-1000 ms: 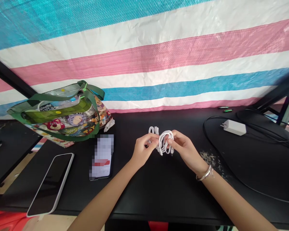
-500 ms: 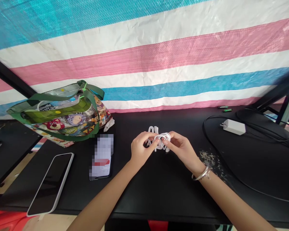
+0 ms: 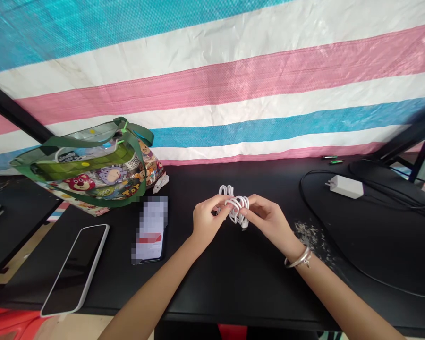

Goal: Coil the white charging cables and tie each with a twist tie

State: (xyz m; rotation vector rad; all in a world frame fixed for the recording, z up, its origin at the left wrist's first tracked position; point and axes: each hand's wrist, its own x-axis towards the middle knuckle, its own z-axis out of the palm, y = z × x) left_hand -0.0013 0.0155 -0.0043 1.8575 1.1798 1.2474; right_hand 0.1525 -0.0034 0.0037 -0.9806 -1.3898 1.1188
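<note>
Striped tarpaulin (image 3: 233,85), pink, white and blue, hangs as a backdrop beyond both hands. Below it the black tabletop (image 3: 233,278) carries everything else. To the far left of the left hand stands a cartoon-printed tote bag (image 3: 95,179) with green straps. Nearer the person on that side, a white-edged phone (image 3: 74,269) lies face up with a dark screen, and a second phone (image 3: 151,229) lies between it and the left hand. To the right of the right hand a white charger block (image 3: 347,186) rests on the tabletop, well apart from it, amid black cables (image 3: 340,264). A scatter of pale crumbs (image 3: 311,236) lies just beside the right wrist, which wears a silver bangle (image 3: 297,257).

Centre: the left hand (image 3: 205,221) and right hand (image 3: 265,219) meet over a coiled white cable (image 3: 236,208), held just above the tabletop between them. Both hands are partly closed, fingertips pinched on the bundle from opposite sides.

Change over the last second: the loops, earlier standing taller and looser with a free end hanging below the right fingers, are now drawn into a tighter, flatter knot, and the hands have come closer together. One short end shows below the bundle near the right thumb. Judged from this, the coiling is nearly complete and the remaining tail is being secured round the middle of the bundle.
</note>
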